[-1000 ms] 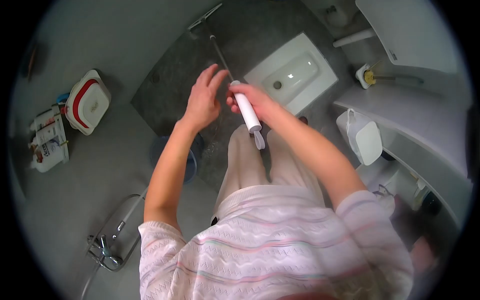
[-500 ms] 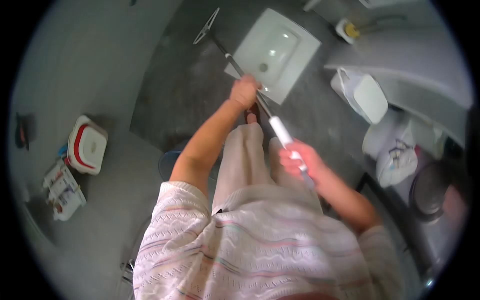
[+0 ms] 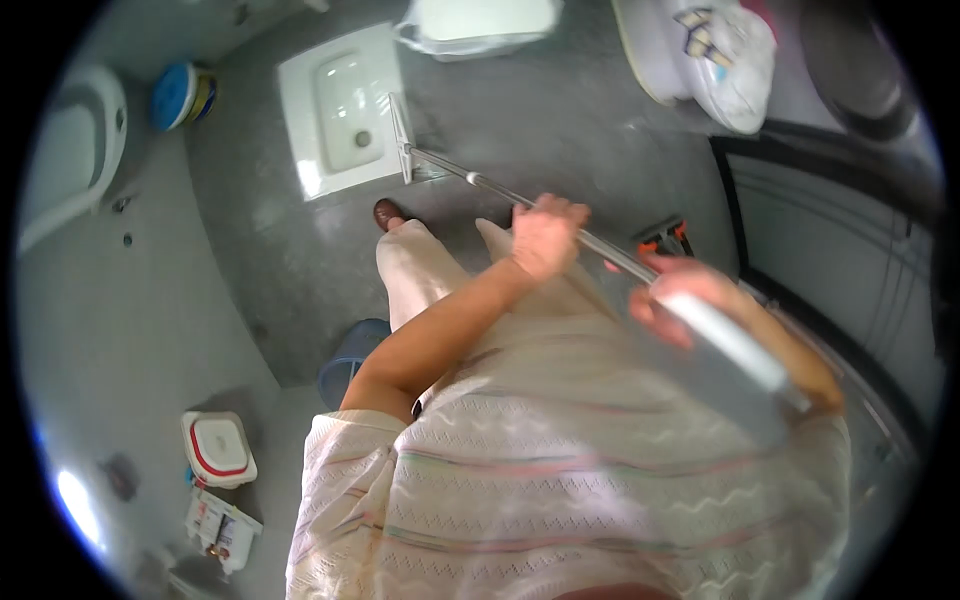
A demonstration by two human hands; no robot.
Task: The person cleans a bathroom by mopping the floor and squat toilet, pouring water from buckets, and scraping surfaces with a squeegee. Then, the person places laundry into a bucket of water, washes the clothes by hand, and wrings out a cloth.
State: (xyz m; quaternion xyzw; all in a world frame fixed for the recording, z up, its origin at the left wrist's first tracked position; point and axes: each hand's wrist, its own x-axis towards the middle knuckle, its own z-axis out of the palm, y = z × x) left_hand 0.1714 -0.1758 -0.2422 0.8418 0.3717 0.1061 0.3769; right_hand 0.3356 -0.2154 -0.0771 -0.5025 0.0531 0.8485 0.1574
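Observation:
A long-handled floor squeegee slants across in front of me. My left hand is closed around its metal pole at mid-length. Higher up, by the white grip, my right hand holds the handle; it is smeared by motion, and part of its fingers is hidden. At the far end, the squeegee's white head stands at the right edge of the white squat toilet pan, which is set in the grey floor. Whether the head touches the pan or the floor beside it, I cannot tell.
A lidded white bin is beyond the pan. A blue-lidded tub and a washbasin are at left. Near my left leg stands a blue bucket. An orange-and-black tool lies right of my hands, before a dark frame.
My view has turned, so the pan now appears further left. The squeegee head has swung from the pan's far left side to its right edge, and both hands have shifted right.

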